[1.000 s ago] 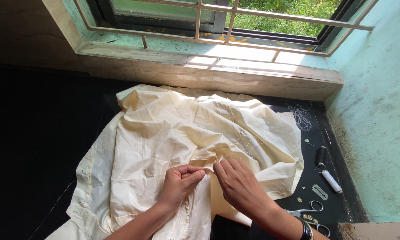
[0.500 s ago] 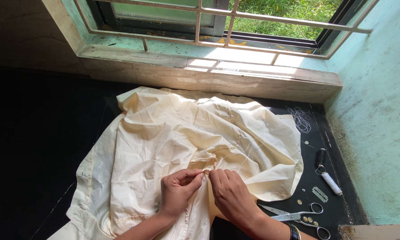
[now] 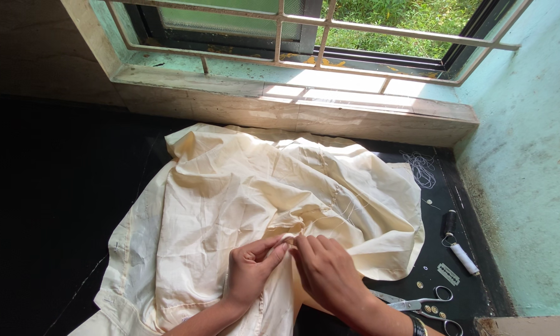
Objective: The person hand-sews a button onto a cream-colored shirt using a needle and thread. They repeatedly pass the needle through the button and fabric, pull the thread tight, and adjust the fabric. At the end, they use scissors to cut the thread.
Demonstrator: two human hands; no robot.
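A crumpled cream shirt lies spread on a black surface below a window. My left hand pinches a fold of the shirt's front edge near its middle. Fingertip to fingertip with it, my right hand is closed on the same spot of cloth. A thin white thread runs from that spot up across the fabric. Whether a needle is between my fingers is too small to tell.
On the black surface at the right lie scissors, several small buttons, a razor blade, a white thread spool, a dark spool and a tangle of loose thread. A stone window sill and a green wall border the area.
Both hands have shifted slightly down and drawn closer together on the fold. The right hand's fingers have curled in tighter to the pinch point.
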